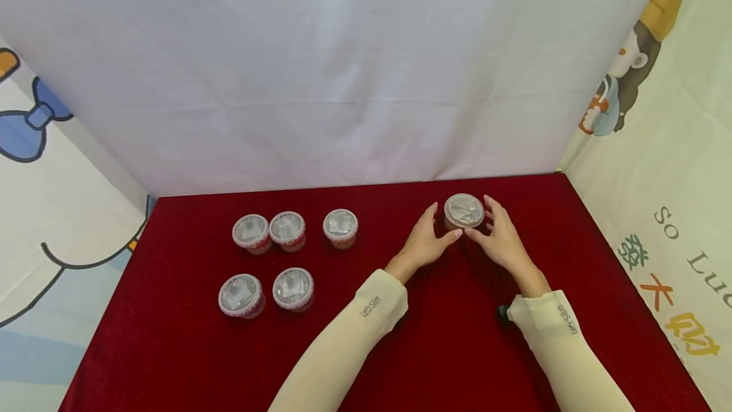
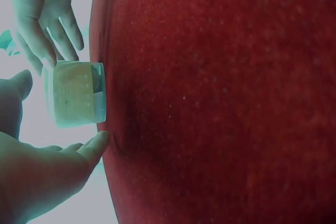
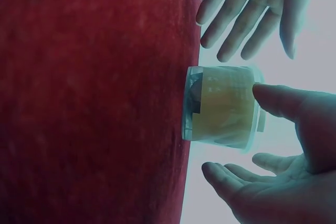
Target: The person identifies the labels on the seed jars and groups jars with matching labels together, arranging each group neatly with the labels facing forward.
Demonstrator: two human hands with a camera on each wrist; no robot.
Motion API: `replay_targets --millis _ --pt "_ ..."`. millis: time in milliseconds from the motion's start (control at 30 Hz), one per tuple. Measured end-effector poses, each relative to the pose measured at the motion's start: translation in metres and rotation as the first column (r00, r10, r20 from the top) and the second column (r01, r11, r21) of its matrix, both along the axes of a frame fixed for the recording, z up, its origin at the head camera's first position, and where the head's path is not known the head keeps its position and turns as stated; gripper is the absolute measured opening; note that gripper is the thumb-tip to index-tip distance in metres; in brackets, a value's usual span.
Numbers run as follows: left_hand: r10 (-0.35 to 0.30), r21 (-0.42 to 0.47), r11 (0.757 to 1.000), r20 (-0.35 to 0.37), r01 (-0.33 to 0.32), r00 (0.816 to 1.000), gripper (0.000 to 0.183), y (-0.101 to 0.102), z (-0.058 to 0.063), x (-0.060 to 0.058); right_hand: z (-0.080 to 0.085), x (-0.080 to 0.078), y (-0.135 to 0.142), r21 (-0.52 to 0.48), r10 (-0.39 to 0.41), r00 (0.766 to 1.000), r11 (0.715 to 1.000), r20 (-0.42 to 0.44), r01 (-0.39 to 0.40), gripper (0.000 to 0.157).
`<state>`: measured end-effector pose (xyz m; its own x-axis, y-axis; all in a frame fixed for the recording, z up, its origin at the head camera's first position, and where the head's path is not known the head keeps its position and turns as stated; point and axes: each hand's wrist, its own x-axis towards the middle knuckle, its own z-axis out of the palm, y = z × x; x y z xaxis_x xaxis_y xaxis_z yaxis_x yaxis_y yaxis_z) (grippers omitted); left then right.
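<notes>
A round plastic tub with a clear lid (image 1: 464, 210) stands upright at the back right of the red cloth, between both hands. My left hand (image 1: 424, 241) is on its left, the fingers spread and gently bent around that side. In the left wrist view a gap shows between this hand (image 2: 50, 174) and the tub (image 2: 76, 94). Across from it, my right hand (image 1: 504, 241) curves loosely about the right side. The right thumb (image 3: 281, 99) overlaps the tub's rim in the right wrist view; whether it touches cannot be told. Neither hand grips the tub.
Several similar lidded tubs stand at the left: a back row with a pair side by side (image 1: 251, 230) and one apart (image 1: 340, 226), and two nearer ones (image 1: 293, 287). White curtains (image 1: 354, 81) rise behind and beside the red-covered table (image 1: 189, 361).
</notes>
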<state>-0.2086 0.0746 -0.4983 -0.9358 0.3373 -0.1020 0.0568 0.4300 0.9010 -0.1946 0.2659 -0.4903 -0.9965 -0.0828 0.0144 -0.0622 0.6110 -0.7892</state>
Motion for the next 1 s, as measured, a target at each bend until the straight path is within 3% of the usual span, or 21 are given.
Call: replay_targets --millis 233,500,1000 --pt "-0.019 0.042 0.999 0.024 0.018 1.0 0.082 0.003 -0.007 -0.006 -0.004 -0.006 -0.002 -0.019 0.024 1.0 1.0 -0.011 -0.025 0.082" --pt "-0.031 0.153 0.988 0.073 0.019 0.997 0.081 0.004 -0.011 -0.01 -0.007 -0.01 -0.004 -0.015 0.017 1.0 1.0 0.008 -0.017 0.08" --pt "-0.045 0.235 0.972 0.057 0.03 0.997 0.064 0.008 -0.016 -0.012 -0.008 -0.008 0.003 -0.046 0.028 1.0 0.999 0.008 -0.028 0.076"
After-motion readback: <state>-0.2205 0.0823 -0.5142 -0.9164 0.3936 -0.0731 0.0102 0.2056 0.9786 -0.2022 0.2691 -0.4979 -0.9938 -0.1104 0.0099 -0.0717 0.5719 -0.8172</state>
